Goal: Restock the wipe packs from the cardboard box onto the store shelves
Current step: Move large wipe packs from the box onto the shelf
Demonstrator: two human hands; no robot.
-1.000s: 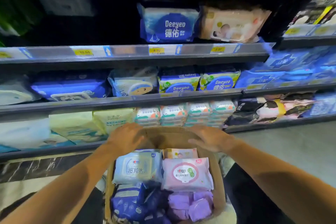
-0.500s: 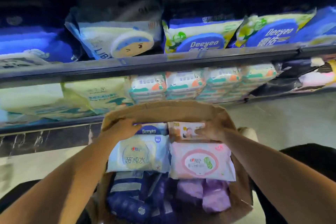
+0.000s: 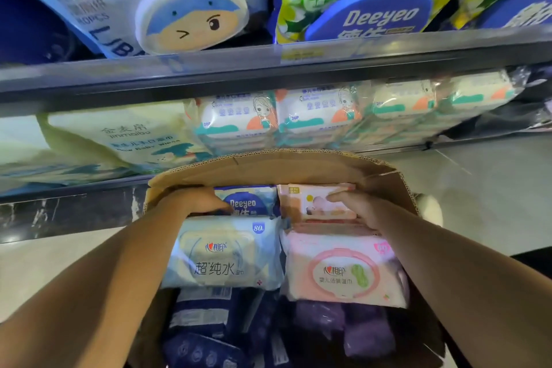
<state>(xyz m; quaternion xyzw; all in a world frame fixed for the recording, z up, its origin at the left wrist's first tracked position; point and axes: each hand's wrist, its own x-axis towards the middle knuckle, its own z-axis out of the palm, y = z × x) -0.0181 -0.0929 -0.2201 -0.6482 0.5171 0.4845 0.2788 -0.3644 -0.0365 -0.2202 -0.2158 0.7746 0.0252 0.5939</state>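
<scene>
An open cardboard box (image 3: 283,167) stands in front of the shelves, full of wipe packs. At its far end my left hand (image 3: 191,202) curls over the left end of a blue Deeyeo pack (image 3: 251,203). Beside it, my right hand (image 3: 361,207) pinches the right end of a peach baby-wipe pack (image 3: 313,203), thumb on top. In front of these two lie a light blue pack (image 3: 224,257) and a pink pack (image 3: 343,272). Dark blue packs (image 3: 203,323) and purple packs (image 3: 343,326) fill the near end.
The bottom shelf behind the box holds white packs with a cartoon girl (image 3: 239,116) and a cream pack (image 3: 128,134). Above the shelf rail (image 3: 268,66) stand a white cartoon-face pack (image 3: 179,15) and a green-and-blue Deeyeo pack (image 3: 367,9). Grey floor (image 3: 478,188) lies to the right.
Both hands went from the box's far flap down into the box onto the two far packs. My view has dropped and come closer to the lower shelves.
</scene>
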